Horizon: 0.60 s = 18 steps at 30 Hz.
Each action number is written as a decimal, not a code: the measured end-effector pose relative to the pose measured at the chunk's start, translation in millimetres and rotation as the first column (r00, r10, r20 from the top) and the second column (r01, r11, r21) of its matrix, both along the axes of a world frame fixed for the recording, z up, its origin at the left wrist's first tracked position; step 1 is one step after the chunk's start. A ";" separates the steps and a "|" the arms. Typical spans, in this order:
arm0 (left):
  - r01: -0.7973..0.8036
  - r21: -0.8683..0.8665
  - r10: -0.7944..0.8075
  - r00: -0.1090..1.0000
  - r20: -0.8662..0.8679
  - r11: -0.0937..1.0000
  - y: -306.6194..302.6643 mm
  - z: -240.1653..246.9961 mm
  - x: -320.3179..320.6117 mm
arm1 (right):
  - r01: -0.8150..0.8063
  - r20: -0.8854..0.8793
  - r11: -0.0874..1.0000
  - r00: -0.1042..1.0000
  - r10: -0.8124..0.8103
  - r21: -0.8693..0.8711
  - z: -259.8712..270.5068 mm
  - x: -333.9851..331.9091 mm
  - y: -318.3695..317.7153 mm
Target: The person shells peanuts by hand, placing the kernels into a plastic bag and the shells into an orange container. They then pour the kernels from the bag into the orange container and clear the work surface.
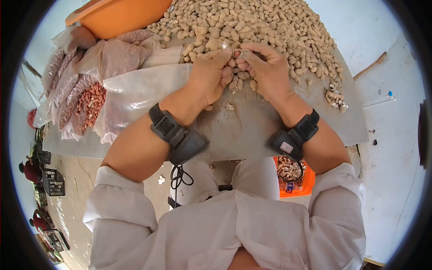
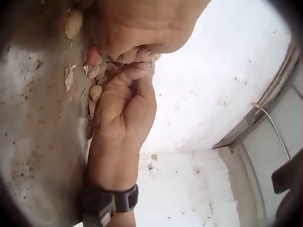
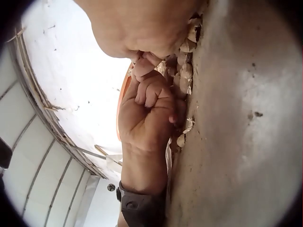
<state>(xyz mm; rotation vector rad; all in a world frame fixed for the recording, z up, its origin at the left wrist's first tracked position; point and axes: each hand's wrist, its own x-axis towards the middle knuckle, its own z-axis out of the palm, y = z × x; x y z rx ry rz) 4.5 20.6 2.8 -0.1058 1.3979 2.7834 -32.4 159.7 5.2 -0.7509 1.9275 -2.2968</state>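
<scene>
At the near edge of a large heap of unshelled peanuts point(image 1: 252, 22), both hands meet with fingertips close together. The left hand point(image 1: 210, 74) has curled fingers and pinches a peanut shell point(image 1: 225, 45) at its thumb tip. Opposite it, the right hand point(image 1: 269, 72) pinches a small cracked peanut point(image 1: 237, 53) between thumb and forefinger. In the left wrist view the right hand point(image 2: 124, 106) is bent at the fingers, and a pale shell bit point(image 2: 155, 57) shows at the tips. The right wrist view shows the left hand point(image 3: 147, 111) with folded fingers; what lies between the fingertips is mostly hidden.
Plastic bags of red shelled peanuts point(image 1: 92, 101) and an orange basin point(image 1: 119, 18) stand at the left. Empty shells point(image 1: 335, 98) lie on the grey table point(image 1: 238, 130) at the right. Below the table edge is an orange container point(image 1: 308, 182) of shells. Crates point(image 1: 54, 182) stand far left.
</scene>
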 end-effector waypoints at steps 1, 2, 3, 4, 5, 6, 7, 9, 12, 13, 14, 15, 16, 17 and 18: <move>0.020 0.012 -0.020 1.000 -0.005 1.000 -1.0 0.6 0.6 | 0.011 -0.062 0.999 0.998 -0.009 0.032 1.7 1.2 0.5; 0.040 0.023 -0.040 0.999 -0.012 0.999 -1.9 0.7 0.7 | 0.024 -0.126 0.998 0.992 -0.016 0.063 3.7 2.0 1.0; 0.058 0.042 -0.058 0.998 -0.006 0.997 -2.7 -0.5 0.4 | 0.039 -0.189 0.995 0.982 -0.021 0.094 4.3 2.5 1.7; 0.076 0.060 -0.076 0.997 -0.001 0.995 -3.5 -1.9 -0.3 | 0.072 -0.302 0.990 0.953 -0.032 0.124 3.4 1.6 2.5; 0.093 0.077 -0.093 0.996 0.002 0.993 -4.4 -3.1 -1.1 | 0.108 -0.412 0.983 0.910 -0.038 0.149 2.1 -0.4 3.2; 0.099 0.109 -0.102 0.995 0.015 0.989 -5.5 -4.0 -2.0 | 0.146 -0.518 0.975 0.854 -0.039 0.168 0.8 -2.5 3.8; 0.106 0.141 -0.111 0.993 0.027 0.984 -6.9 -4.8 -3.1 | 0.142 -0.549 0.972 0.836 -0.016 0.188 -0.4 -4.4 4.8; 0.123 0.191 -0.134 0.990 0.045 0.974 -8.8 -6.1 -4.8 | 0.136 -0.610 0.965 0.792 0.030 0.225 -1.4 -8.4 5.5; 0.139 0.202 -0.151 0.988 0.043 0.969 -7.6 -4.9 -3.9 | 0.029 -0.471 0.985 0.880 0.057 0.173 0.4 -5.9 4.6; 0.132 0.176 -0.139 0.990 0.029 0.975 -5.8 -3.6 -2.6 | -0.003 -0.424 0.984 0.902 0.080 0.179 2.1 -6.3 4.8; 0.124 0.151 -0.128 0.992 0.017 0.981 -4.8 -2.6 -1.4 | -0.035 -0.376 0.982 0.921 0.103 0.185 4.3 -6.1 5.7; 0.166 0.068 -0.165 0.986 -0.022 0.984 -5.5 -2.1 -0.9 | -0.069 -0.321 0.979 0.939 0.128 0.191 5.7 -4.6 6.9; 0.203 -0.015 -0.203 0.978 -0.051 0.979 -7.1 -2.1 -1.1 | -0.102 -0.290 0.961 0.941 0.176 0.256 7.8 -4.5 9.2; 0.235 -0.098 -0.243 0.967 -0.076 0.967 -9.1 -2.8 -0.6 | -0.137 -0.255 0.938 0.941 0.224 0.318 11.3 -6.0 12.1; 0.237 -0.098 -0.244 0.968 -0.063 0.967 -10.4 -3.8 -0.1 | -0.175 -0.217 0.909 0.938 0.271 0.377 14.0 -5.0 13.8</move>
